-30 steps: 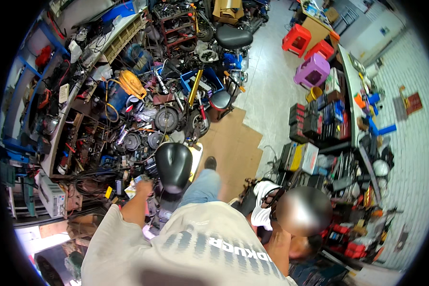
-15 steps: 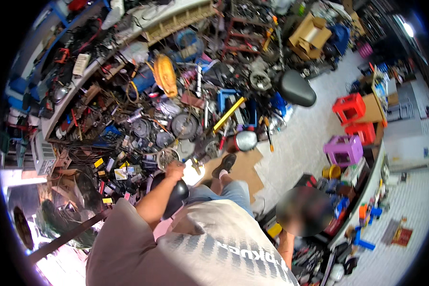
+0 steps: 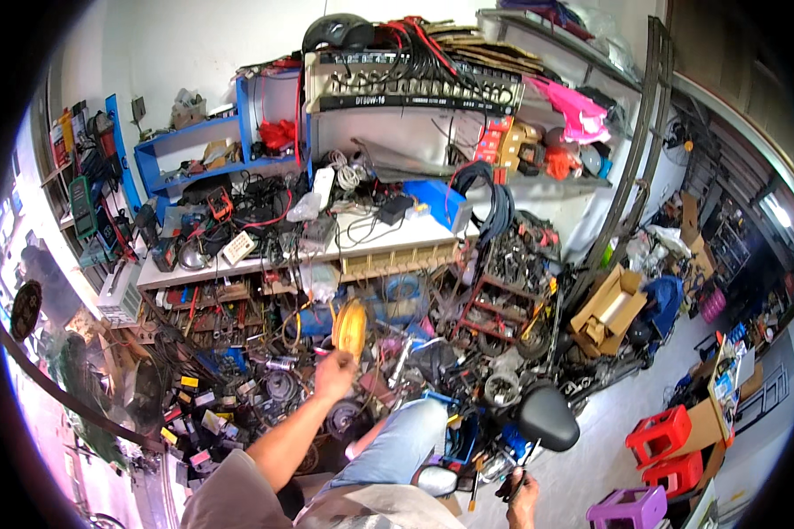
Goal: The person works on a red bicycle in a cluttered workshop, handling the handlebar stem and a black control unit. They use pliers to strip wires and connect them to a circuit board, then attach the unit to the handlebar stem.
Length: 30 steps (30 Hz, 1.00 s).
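Note:
My left hand (image 3: 333, 375) is raised over the heap of parts, fingers curled, just below a yellow plastic piece (image 3: 348, 326); what, if anything, it holds is hidden. My right hand (image 3: 521, 495), at the lower edge, is closed on a dark object (image 3: 510, 485), with a thin metal shaft showing just above it. Above that hand is a black padded seat (image 3: 549, 414). My jeans-covered leg (image 3: 397, 445) extends into the clutter between my arms, beside a blue crate (image 3: 459, 432).
A workbench (image 3: 388, 234) crowded with cables stands ahead, under shelves and blue cubbies (image 3: 154, 154). A red rack (image 3: 494, 313) and open cardboard box (image 3: 617, 304) are right of centre. Red stools (image 3: 657, 432) and a purple stool (image 3: 626, 507) stand at lower right. Dense metal parts cover the area ahead.
The view has swung left toward the bench and wall. My left arm has risen and reached forward, a leg has come forward, and my right hand now shows with a dark object.

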Motion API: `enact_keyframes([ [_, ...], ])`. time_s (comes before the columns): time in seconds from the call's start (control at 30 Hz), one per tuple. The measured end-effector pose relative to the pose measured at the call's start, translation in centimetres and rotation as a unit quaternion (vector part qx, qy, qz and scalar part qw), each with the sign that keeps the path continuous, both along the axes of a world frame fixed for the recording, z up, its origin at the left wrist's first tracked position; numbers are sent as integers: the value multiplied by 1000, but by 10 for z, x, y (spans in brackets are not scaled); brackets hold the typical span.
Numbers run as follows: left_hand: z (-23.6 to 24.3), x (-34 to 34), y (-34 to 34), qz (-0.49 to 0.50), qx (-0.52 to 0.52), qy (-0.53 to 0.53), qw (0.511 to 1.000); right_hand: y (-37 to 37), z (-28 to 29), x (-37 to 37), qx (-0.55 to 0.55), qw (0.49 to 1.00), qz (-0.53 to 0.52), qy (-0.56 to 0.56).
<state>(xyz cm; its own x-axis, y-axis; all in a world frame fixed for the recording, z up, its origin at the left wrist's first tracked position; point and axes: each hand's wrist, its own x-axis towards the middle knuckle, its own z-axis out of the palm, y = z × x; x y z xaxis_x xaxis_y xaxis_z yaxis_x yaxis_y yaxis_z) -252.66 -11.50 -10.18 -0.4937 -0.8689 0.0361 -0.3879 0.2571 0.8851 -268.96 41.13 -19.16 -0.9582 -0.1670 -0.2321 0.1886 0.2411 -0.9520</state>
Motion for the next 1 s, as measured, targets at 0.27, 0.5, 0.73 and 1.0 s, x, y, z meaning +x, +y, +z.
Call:
enact_keyframes([
  [0.27,252,-181,-128,34,-403,86,910,-82,138,-15,29,994,109,10],
  [0.5,384,-341,-276,99,-426,178,881,-154,124,-113,104,985,126,51],
  [0.73,393,-381,-299,95,-459,349,811,-293,234,-198,20,965,256,49],
  [1.0,358,-366,-331,-396,321,653,560,-475,363,-326,-10,803,533,265],
])
